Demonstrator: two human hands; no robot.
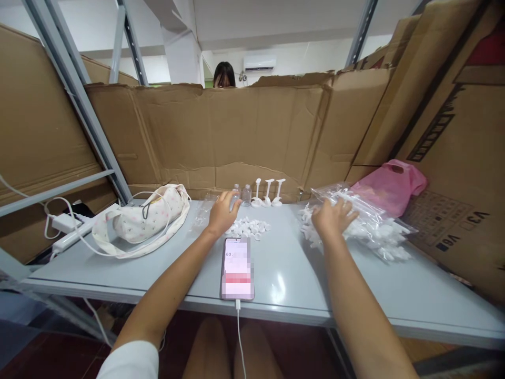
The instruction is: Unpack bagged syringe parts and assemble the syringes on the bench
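My left hand (224, 215) is over the left end of a pile of small white plastic pieces (249, 228). Its fingers curve forward, thumb apart, close to two small clear bottles (246, 195); whether it touches the nearer one I cannot tell. Right of the bottles, three white plastic parts (267, 193) with thin stems and flat tops stand in a row. On the other side, my right hand (334, 216) has its fingers spread at the edge of a clear plastic bag (384, 231) of white plastic parts. Some white parts show beside that hand.
A phone (238, 268) with a charging cable lies at the table's (284, 284) front. A patterned white bag (152, 216) and power strip (84, 226) sit left. A pink bag (389, 187) leans at the right. Cardboard (229, 131) walls the back; a person's head (224, 73) shows beyond.
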